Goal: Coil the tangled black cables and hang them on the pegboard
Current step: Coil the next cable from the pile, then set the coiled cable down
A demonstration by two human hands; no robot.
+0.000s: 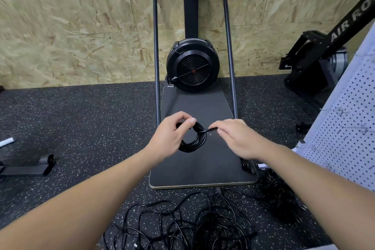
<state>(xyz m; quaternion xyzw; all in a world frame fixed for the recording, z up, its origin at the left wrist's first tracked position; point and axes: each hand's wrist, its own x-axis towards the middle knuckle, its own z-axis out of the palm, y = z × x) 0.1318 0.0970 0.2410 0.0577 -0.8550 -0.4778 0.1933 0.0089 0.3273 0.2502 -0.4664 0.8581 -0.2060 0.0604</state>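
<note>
A small round coil of black cable (197, 141) hangs in front of me, over the black platform of a fan machine. My left hand (169, 137) grips the coil's left side, thumb on top. My right hand (236, 138) pinches the cable's free end (209, 129) just right of the coil. A tangled heap of black cables (182, 223) lies on the floor below my arms. The white pegboard (345, 134) leans at the right edge of view.
A black fan machine (192, 67) with a tube frame stands against the chipboard wall, its platform (203, 168) reaching toward me. A rowing machine (324, 55) sits at the right. More dark cable (280, 191) lies by the pegboard's foot. A black bracket (30, 166) lies on the left floor.
</note>
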